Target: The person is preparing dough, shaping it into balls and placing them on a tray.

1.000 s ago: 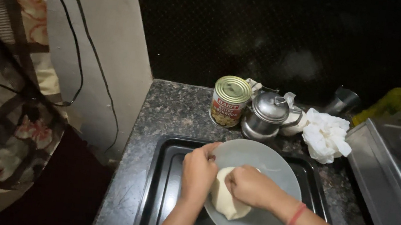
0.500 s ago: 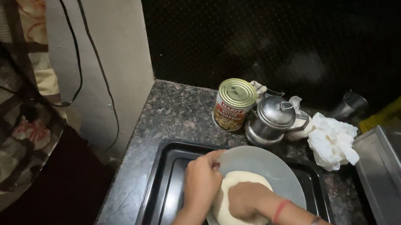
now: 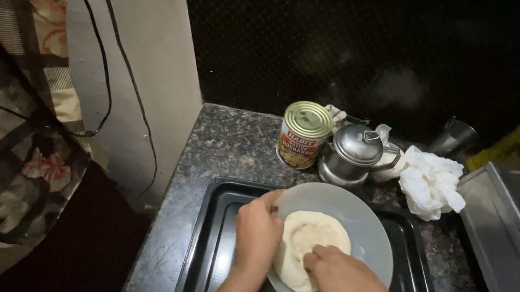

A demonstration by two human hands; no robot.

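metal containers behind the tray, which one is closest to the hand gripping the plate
The tin can with the printed label is closest to the left hand. The steel lidded pot stands further right, and the steel tumbler is furthest away.

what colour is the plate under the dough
Grey plate, seen in the head view; pale dough on it.

Home kitchen, granite counter [image 3: 227,155], tin can [image 3: 303,134], steel pot [image 3: 352,154]

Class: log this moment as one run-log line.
left hand: on dough edge | right hand: pressing dough | grey plate in black tray
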